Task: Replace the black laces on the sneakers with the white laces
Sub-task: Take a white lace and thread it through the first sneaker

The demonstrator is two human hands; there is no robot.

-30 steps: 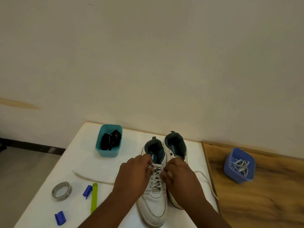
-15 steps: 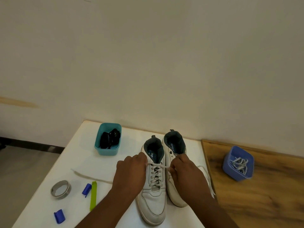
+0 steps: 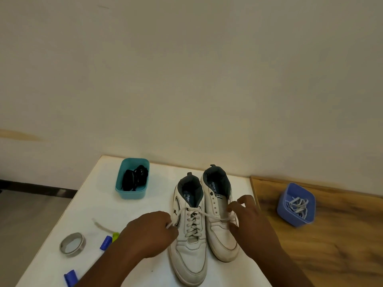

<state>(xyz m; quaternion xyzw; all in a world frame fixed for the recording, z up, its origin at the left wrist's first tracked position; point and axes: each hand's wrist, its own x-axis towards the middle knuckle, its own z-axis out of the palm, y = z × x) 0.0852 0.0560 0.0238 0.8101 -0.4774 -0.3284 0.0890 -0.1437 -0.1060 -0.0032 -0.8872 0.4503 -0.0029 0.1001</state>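
Hands work at the near edge of the white table (image 3: pixel 157 183), one on each side of the left shoe (image 3: pixel 191 235). The left hand (image 3: pixel 151 235) pinches one end of the white lace (image 3: pixel 192 221), and the right hand (image 3: pixel 248 222) pinches the other end. Both pull outward, most likely to make the lace snug. It is threaded through nearly all the holes of that shoe. The right shoe (image 3: pixel 220 212) touches it and has bare holes, so it probably gets laced next. A tape roll (image 3: pixel 72 244) and small blue pieces (image 3: pixel 106 242) lie to the left. Farther back, the teal box (image 3: pixel 132 179) holds the black laces (image 3: pixel 134 180), put away because they are done with. The blue box (image 3: pixel 296 206) on the wood table (image 3: pixel 342 245) holds more white laces (image 3: pixel 297 206), close for the right hand.
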